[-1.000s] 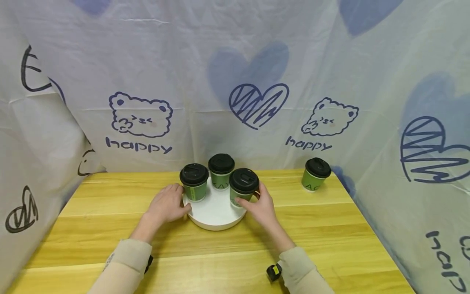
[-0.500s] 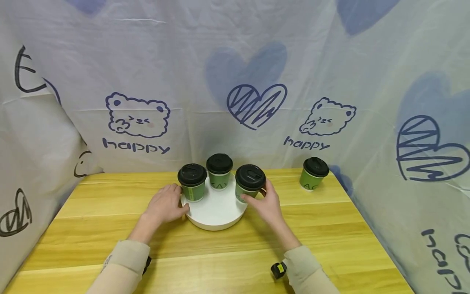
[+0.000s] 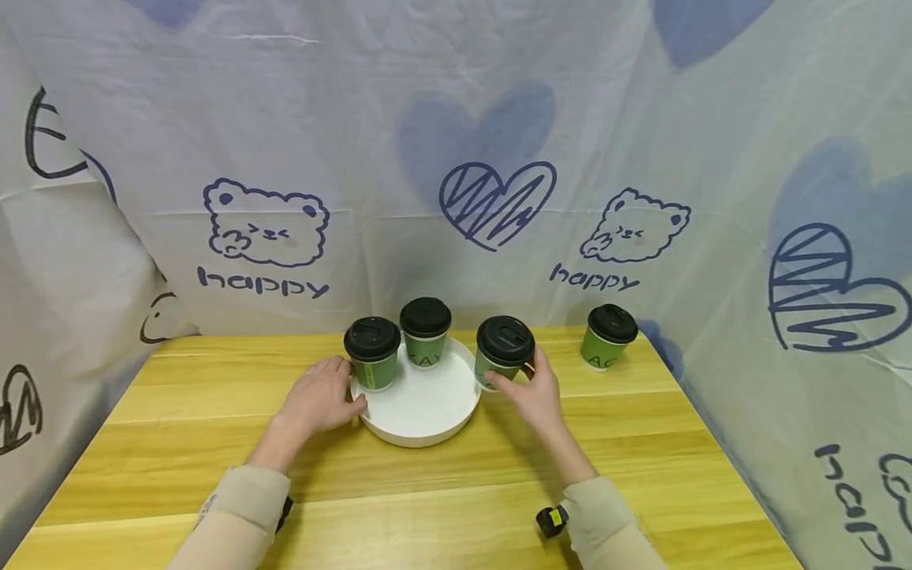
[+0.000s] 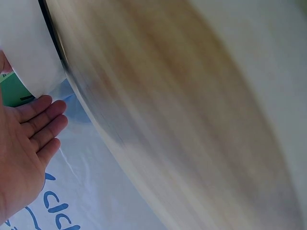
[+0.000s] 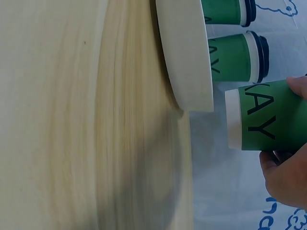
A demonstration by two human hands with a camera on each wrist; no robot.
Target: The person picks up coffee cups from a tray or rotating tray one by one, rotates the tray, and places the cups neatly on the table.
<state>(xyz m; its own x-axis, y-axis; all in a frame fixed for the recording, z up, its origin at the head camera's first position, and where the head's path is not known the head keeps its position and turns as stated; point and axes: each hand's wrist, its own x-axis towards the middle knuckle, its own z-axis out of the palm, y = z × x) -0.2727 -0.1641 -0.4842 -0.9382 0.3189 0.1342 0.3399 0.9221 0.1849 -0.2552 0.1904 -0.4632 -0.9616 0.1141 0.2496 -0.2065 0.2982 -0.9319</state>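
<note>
My right hand (image 3: 530, 392) grips a green paper coffee cup (image 5: 276, 115) with a black lid, held upright above the table at the right rim of the white round tray (image 3: 420, 419). In the right wrist view the cup's white base is raised off the tabletop and apart from the tray. My left hand (image 3: 321, 396) rests against the tray's left side; the left wrist view shows its fingers (image 4: 45, 117) fairly straight. Two more lidded cups stand on the tray, a left cup (image 3: 378, 372) beside that hand and a back cup (image 3: 426, 348).
A similar lidded cup (image 3: 604, 348) stands on the wooden table (image 3: 399, 507) at the back right. Printed cloth (image 3: 385, 158) hangs close behind the table and along both sides.
My right hand has lifted the cup from the tray's right part and carried it rightward to the rim. My left hand has stayed at the tray.
</note>
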